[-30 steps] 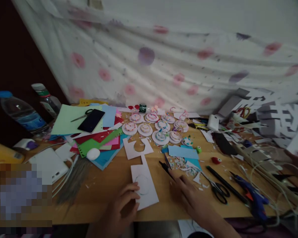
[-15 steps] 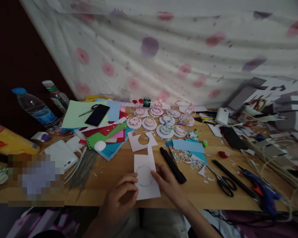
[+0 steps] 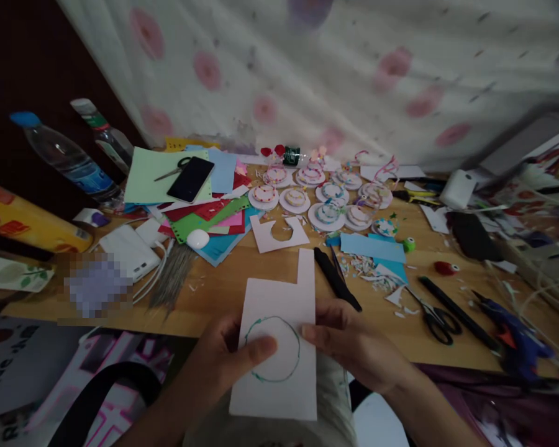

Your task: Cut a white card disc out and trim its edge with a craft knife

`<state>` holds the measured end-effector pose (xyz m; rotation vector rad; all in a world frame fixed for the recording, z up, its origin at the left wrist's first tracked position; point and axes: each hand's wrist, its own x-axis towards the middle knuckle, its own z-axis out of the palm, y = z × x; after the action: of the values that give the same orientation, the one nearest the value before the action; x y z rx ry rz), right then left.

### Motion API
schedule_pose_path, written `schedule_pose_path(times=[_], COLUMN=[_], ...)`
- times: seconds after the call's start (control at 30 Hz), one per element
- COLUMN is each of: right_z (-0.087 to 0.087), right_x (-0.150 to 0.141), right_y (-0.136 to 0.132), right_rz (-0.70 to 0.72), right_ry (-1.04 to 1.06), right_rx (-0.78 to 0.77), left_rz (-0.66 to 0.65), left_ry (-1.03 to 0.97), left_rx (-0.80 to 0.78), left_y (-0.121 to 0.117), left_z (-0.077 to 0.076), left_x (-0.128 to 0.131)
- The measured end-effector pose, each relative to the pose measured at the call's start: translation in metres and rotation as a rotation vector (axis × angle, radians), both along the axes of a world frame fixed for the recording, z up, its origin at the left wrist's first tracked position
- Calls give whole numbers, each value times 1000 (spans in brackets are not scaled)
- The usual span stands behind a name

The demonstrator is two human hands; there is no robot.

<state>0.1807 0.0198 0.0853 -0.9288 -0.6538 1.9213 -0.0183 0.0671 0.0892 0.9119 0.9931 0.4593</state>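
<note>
Well, both hands (image 3: 221,354) (image 3: 356,341) hold white card (image 3: 279,400); bottle label (image 3: 90,177) unreadable

A white card (image 3: 285,355) is held face up, its near end past the table (image 3: 217,282) edge. A narrow strip (image 3: 306,268) juts from its far right corner, away from the person. A slightly uneven green circle (image 3: 299,352) is outlined on it, partly covered at the left.
</note>
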Motion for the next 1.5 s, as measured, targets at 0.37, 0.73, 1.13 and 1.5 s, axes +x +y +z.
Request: schedule_pose_path(times=[0.37, 0.73, 1.13, 1.5], right_z=[1, -11, -24, 1], right_x=[2, 4, 10, 20], right_y=[-3, -4, 3, -12], right_rz=[29, 43, -35, 424], right_ry=[66, 72, -514, -339], right_rx=[29, -75, 191, 151], left_rz=[21, 38, 271, -86], left_ry=[-146, -220, -192, -235], left_rx=[-166, -167, -156, -434], left_y=[-5, -6, -1, 0], left_z=[13, 7, -47, -12], left_x=[3, 2, 29, 5])
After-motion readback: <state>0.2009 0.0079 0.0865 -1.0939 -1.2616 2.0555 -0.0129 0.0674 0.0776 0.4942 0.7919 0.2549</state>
